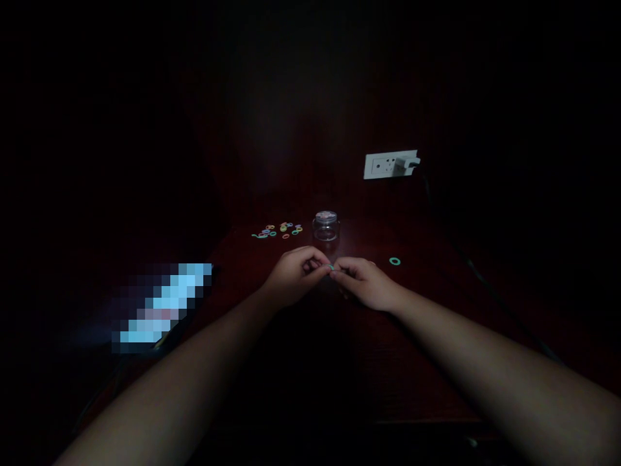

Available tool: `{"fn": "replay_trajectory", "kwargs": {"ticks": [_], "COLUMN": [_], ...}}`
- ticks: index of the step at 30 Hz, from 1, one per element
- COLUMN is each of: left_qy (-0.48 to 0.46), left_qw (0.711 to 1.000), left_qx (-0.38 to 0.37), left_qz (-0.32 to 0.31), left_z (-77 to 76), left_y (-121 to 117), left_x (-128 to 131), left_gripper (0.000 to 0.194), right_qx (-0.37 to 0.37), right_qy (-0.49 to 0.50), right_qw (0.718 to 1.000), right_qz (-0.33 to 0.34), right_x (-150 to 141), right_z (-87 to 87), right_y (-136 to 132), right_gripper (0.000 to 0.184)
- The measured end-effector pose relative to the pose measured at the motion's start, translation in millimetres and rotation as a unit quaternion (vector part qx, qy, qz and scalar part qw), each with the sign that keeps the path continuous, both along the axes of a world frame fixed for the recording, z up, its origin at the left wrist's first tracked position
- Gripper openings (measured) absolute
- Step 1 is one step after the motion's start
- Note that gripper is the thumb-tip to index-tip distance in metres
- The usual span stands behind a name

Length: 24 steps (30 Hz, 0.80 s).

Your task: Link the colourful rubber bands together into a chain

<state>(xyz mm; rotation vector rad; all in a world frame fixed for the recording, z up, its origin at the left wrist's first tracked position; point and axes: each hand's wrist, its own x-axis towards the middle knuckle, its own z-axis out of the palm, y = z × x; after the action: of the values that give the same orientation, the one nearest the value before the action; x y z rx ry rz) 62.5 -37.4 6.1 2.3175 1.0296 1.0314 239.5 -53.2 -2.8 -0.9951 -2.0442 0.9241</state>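
Observation:
My left hand [300, 275] and my right hand [365, 281] meet above the middle of the dark red table. Between their fingertips is a small green hair tie [331, 266], pinched from both sides and mostly hidden by the fingers. Just beyond the hands stands a clear round jar [326, 230] with its lid on. A green ring-shaped hair tie [394, 261] lies flat by itself to the right of my right hand. Several small coloured hair ties [284, 228] are scattered left of the jar.
A white wall socket [391, 164] with a plug in it is at the back right. On the left, a lit, blurred-out screen [167, 307] lies near the table's edge. A dark cable [509, 310] runs along the right side. The surroundings are very dark.

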Motion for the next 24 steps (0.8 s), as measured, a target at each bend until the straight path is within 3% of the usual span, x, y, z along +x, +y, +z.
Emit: {"fn": "replay_trajectory", "kwargs": {"ticks": [11, 17, 24], "left_qy": [-0.002, 0.01, 0.012], "left_qw": [1.0, 1.0, 0.996], "left_qx": [0.005, -0.017, -0.082], "left_qz": [0.024, 0.002, -0.016], "left_z": [-1.3, -0.9, -2.1], "left_y": [0.5, -1.7, -2.9], "left_x": [0.6, 1.4, 2.4], "left_gripper": [0.013, 0.015, 0.015], "right_qx": [-0.007, -0.031, -0.004], "right_qy": [-0.002, 0.033, 0.011], "right_qw": [1.0, 0.999, 0.998], "right_qz": [0.002, 0.009, -0.059], "right_x": [0.6, 0.8, 2.3], "right_z": [-1.1, -5.4, -10.0], "right_y": [1.3, 4.9, 10.1], "right_gripper": [0.025, 0.022, 0.027]}}
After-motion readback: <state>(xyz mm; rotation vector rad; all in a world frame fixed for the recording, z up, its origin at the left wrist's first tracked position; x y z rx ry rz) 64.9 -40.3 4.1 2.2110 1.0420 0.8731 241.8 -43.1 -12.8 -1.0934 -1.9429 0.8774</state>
